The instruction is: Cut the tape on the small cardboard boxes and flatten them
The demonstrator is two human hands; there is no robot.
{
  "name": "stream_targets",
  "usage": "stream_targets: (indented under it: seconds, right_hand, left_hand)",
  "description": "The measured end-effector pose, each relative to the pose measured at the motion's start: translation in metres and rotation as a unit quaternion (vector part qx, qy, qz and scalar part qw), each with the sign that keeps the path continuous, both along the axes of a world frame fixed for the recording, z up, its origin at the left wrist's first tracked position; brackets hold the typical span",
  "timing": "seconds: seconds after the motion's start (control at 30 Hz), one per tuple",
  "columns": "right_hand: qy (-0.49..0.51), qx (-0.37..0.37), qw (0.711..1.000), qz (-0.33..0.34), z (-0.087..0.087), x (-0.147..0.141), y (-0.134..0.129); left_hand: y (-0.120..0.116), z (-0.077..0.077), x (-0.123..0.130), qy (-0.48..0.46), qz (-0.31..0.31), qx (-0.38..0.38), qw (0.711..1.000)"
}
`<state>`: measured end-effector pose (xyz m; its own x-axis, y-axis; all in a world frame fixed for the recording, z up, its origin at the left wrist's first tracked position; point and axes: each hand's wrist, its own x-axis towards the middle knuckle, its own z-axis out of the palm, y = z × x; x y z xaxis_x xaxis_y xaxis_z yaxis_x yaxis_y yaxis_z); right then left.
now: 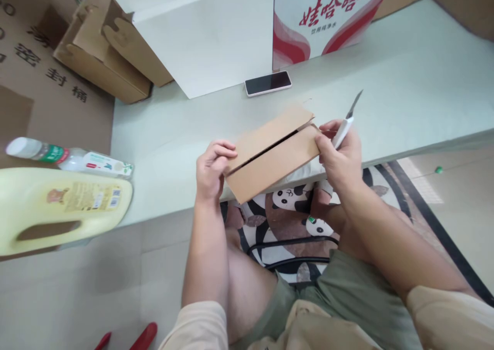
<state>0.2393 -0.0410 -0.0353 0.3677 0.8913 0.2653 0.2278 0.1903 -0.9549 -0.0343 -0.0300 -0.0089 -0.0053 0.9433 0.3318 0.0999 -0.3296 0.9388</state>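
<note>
A small brown cardboard box (276,157), with a dark gap between two flaps along its top, is held tilted over the table's front edge. My left hand (212,170) grips its left end, thumb and fingers closed on the cardboard. The right end is pinched between the thumb and fingers of my right hand (341,152). That same hand also keeps a white-handled knife (342,133) against the palm, its blade pointing up and away from the box. What lies inside the box is hidden.
Behind the box, a phone (268,84) lies on the pale table (165,149). White carton (216,41), red-and-white carton (328,20) and brown boxes (111,56) line the back. A plastic bottle (69,157) and yellow jug (65,206) are at left.
</note>
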Motion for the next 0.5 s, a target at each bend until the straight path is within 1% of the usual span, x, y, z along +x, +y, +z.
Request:
stream_targets:
  seconds: [0.03,0.1,0.17,0.23,0.27,0.33,0.4,0.47,0.5]
  right_hand:
    - [0.008,-0.009,1.000,0.005,0.000,-0.001,0.001]
    - [0.024,-0.022,0.999,0.014,0.000,-0.003,0.002]
    - [0.038,-0.023,0.999,0.016,0.000,-0.005,0.003]
    - [0.048,-0.020,0.999,0.013,-0.001,-0.005,0.003]
    - [0.051,-0.018,0.998,0.012,-0.001,-0.006,0.004]
    - [0.053,-0.018,0.998,0.012,-0.001,-0.006,0.004]
    - [0.054,-0.020,0.998,0.019,0.000,-0.006,0.004]
    - [0.064,-0.029,0.997,0.034,-0.001,-0.004,0.003]
    - [0.074,-0.034,0.996,0.042,-0.002,-0.003,0.004]
  left_hand:
    - [-0.002,0.006,-0.002,0.053,-0.010,-0.004,0.999]
    - [-0.008,0.023,-0.004,0.173,-0.035,-0.017,0.984]
    - [-0.017,0.040,0.000,0.272,-0.065,-0.035,0.960]
    - [-0.028,0.052,0.008,0.356,-0.063,-0.040,0.932]
    - [-0.034,0.056,0.014,0.386,-0.059,-0.038,0.920]
    - [-0.043,0.058,0.025,0.436,-0.057,-0.036,0.897]
    - [-0.049,0.056,0.034,0.475,-0.064,-0.037,0.877]
    - [-0.050,0.053,0.037,0.499,-0.066,-0.043,0.863]
    - [-0.049,0.052,0.035,0.502,-0.066,-0.047,0.861]
